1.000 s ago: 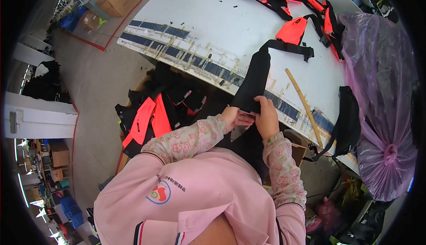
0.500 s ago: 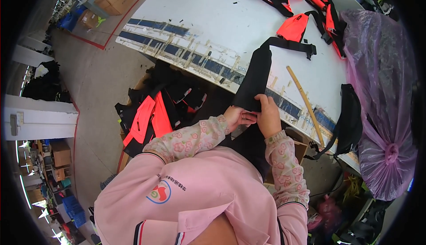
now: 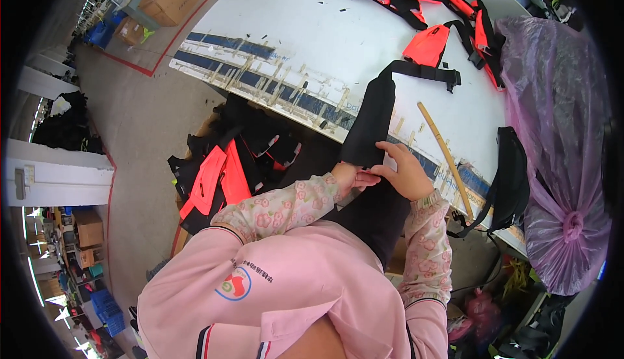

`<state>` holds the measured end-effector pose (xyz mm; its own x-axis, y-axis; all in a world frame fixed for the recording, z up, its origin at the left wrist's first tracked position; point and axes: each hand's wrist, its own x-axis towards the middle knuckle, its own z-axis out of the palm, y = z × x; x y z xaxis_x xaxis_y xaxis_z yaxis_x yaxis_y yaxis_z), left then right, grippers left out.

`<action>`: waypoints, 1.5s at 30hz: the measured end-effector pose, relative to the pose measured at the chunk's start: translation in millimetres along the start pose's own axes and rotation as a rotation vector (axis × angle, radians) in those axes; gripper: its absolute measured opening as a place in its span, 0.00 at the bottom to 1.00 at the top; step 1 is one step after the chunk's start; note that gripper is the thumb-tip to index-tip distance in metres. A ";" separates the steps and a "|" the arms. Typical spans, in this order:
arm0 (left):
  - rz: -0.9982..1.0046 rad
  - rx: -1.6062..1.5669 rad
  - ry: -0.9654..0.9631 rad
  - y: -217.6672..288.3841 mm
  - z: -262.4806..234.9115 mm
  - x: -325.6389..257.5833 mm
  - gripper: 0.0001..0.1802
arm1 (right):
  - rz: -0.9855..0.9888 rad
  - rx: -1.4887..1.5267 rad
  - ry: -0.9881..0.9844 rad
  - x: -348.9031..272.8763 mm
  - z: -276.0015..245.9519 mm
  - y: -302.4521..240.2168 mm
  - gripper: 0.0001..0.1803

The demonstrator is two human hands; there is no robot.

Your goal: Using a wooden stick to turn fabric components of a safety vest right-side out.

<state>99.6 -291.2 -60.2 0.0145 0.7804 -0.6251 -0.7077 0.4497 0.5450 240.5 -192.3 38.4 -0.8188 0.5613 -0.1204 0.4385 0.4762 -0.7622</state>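
Left hand (image 3: pixel 353 176) seems to hold the black fabric (image 3: pixel 369 125) over the bench (image 3: pixel 292 14) edge; right hand (image 3: pixel 380 157) gapes, so weak pinching could let it slip.

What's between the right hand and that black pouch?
In the head view, a thin yellow stick lies between the right hand and the black pouch.

Left of the white tabletop (image 3: pixel 292 17), grey floor (image 3: pixel 140 105) stretches away here, crossed by red lines (image 3: pixel 152 72). Farther out from it stand a white pillar (image 3: pixel 68 170) and cluttered shelves (image 3: pixel 79 255), with bright light tubes (image 3: pixel 34 281) glowing beyond them.
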 end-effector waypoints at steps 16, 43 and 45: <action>0.040 -0.027 -0.067 -2.6 -5.6 -5.7 0.14 | -0.146 -0.620 0.256 61.8 52.0 33.3 0.44; 0.089 -0.045 -0.049 -16.5 -4.4 -0.6 0.15 | 0.090 -0.725 0.429 -37.1 -43.2 42.2 0.18; 0.098 -0.030 -0.072 -16.3 -2.2 6.7 0.15 | 0.303 -1.062 0.416 -84.8 -57.5 86.2 0.14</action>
<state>109.7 -294.2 -74.5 -0.0057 0.8497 -0.5272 -0.7287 0.3575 0.5842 369.0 -159.8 19.5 -0.5303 0.8324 0.1610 0.8437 0.4994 0.1970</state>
